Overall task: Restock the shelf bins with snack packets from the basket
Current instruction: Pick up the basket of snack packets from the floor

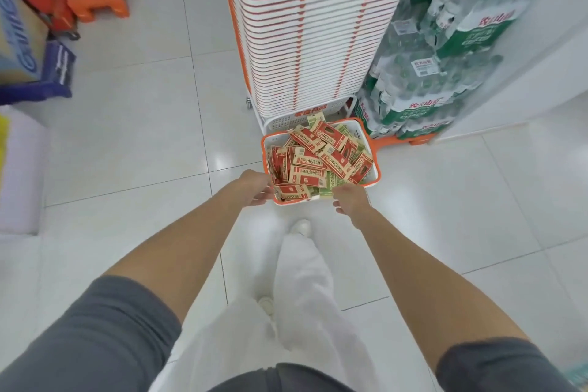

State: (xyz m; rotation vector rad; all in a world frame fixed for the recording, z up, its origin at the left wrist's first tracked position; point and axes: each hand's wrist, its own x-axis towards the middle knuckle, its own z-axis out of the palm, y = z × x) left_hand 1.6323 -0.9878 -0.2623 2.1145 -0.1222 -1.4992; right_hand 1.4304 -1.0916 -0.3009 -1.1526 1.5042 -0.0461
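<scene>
The basket (263,149) sat on the floor just in front of the foot of the tall stack of baskets (305,25), its long axis running across the stack's face with the right end angled slightly toward it. It had white latticed walls and an orange rim, and was heaped with red, tan and green snack packets (318,159) lying every way. The left hand (256,186) and right hand (350,197) met the rim's two corners farthest from the stack, fingers curled, though a true grip could not be told.
</scene>
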